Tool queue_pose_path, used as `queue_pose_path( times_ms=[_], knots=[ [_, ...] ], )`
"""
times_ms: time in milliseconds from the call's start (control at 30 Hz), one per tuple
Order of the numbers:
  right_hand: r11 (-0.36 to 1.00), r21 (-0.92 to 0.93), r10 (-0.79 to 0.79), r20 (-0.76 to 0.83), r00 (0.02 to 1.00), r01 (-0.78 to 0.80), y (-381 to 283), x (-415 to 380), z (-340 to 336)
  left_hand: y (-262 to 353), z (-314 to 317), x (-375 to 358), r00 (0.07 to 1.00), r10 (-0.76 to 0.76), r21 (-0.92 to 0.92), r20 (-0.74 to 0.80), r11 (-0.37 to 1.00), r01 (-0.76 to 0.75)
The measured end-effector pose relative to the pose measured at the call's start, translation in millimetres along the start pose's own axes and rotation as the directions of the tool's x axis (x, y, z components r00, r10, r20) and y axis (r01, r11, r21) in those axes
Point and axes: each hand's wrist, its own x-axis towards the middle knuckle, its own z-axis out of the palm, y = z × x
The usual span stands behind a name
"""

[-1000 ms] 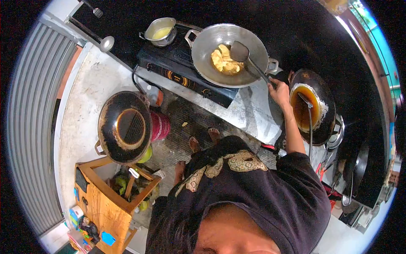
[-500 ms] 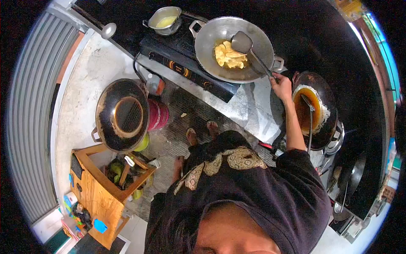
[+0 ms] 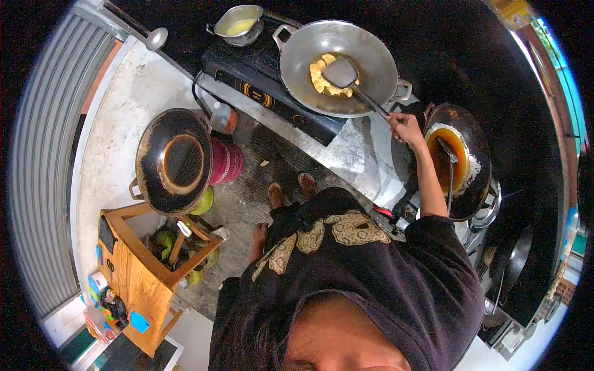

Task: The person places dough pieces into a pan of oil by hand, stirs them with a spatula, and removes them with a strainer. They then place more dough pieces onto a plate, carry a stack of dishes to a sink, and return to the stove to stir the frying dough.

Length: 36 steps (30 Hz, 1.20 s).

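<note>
My right hand [image 3: 406, 128] is closed round the handle of a dark metal spatula [image 3: 341, 73]. The spatula's flat blade lies over pale yellow pieces of food [image 3: 321, 78] in a shallow pool of oil, covering part of them. They are in a large silver wok [image 3: 297, 54] on a black gas stove [image 3: 244, 65]. My left hand [image 3: 260, 234] hangs low beside my dark clothing, away from the wok; its fingers are too small and shaded to make out.
Right of my forearm stands a dark wok [image 3: 476, 133] with brown oil and a ladle [image 3: 450, 167]. A small pot [image 3: 241, 26] of yellow liquid sits at the stove's far left. Another blackened wok [image 3: 148, 151] is at left, above a wooden table [image 3: 139, 266].
The spatula blade has moved left and down over the food, covering more of it. My right hand has shifted slightly left and down, still holding the handle. The whole view has shifted slightly.
</note>
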Motion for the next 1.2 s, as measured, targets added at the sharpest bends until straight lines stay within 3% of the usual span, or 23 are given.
queue_pose_path(
  times_ms=[67,167,267,300,400,467,533,633,733,833,933,1000,1033,1067,1100,1133,1167,1200],
  knots=[
    [0.999,-0.032,-0.025,-0.013,1.000,0.024,-2,0,-3,-8,6,8,0.998,0.038,0.071,-0.045,0.997,-0.035],
    [0.985,-0.138,-0.117,-0.071,0.991,0.107,1,0,-5,-13,5,20,0.991,-0.089,-0.054,0.103,0.994,0.095],
    [0.948,-0.261,-0.218,-0.128,0.968,0.179,7,-5,-5,5,5,2,0.998,-0.052,0.064,0.023,0.997,0.050],
    [0.920,-0.333,-0.265,-0.135,0.955,0.208,9,-5,-6,28,-3,-11,0.992,-0.125,0.095,0.030,0.988,0.122],
    [0.844,-0.478,-0.360,-0.166,0.918,0.244,-10,-17,2,20,-7,-15,0.994,0.109,0.070,-0.025,0.992,-0.107],
    [0.724,-0.640,-0.482,-0.204,0.852,0.256,-23,-27,5,18,-8,-15,0.999,0.030,0.028,0.029,0.999,-0.031],
    [0.721,-0.637,-0.536,-0.263,0.802,0.273,-26,-22,8,9,-1,-9,0.994,-0.032,0.002,0.108,0.999,0.032],
    [0.630,-0.745,-0.590,-0.276,0.759,0.220,-40,-13,14,-17,16,1,0.998,0.020,0.089,-0.055,0.996,-0.015],
    [0.585,-0.784,-0.597,-0.243,0.764,0.208,-50,6,23,-21,15,1,0.993,0.063,0.171,-0.096,0.984,-0.046],
    [0.538,-0.821,-0.603,-0.215,0.768,0.192,-56,10,37,7,-19,-32,0.971,0.231,0.291,0.054,0.927,-0.237],
    [0.461,-0.882,-0.488,-0.162,0.857,0.096,-53,15,50,-23,-5,-22,0.999,0.021,0.024,-0.032,1.000,-0.020],
    [0.441,-0.882,-0.528,-0.106,0.843,0.165,-39,16,54,-52,4,-18,0.997,0.033,0.057,-0.075,0.998,-0.028],
    [0.396,-0.916,-0.413,-0.118,0.903,0.061,-41,8,59,-80,25,-4,0.985,0.074,0.076,-0.157,0.995,-0.063],
    [0.441,-0.874,-0.521,-0.064,0.851,0.204,-18,18,57,-106,44,7,0.964,0.116,0.101,-0.238,0.990,-0.094],
    [0.353,-0.935,-0.339,-0.091,0.936,0.037,-37,2,69,-108,35,-2,0.964,0.066,0.077,-0.257,0.996,-0.048],
    [0.329,-0.811,-0.774,0.062,0.630,0.484,18,30,50,-98,18,-22,0.965,-0.001,0.036,-0.262,0.999,0.011],
    [0.512,-0.842,-0.351,-0.025,0.936,0.169,-29,-5,75,-87,-1,-46,0.962,-0.063,-0.017,-0.264,0.998,0.061],
    [0.380,-0.880,-0.533,0.043,0.845,0.284,-5,7,70,-80,-16,-65,0.954,-0.117,-0.075,-0.277,0.992,0.100]
  ],
)
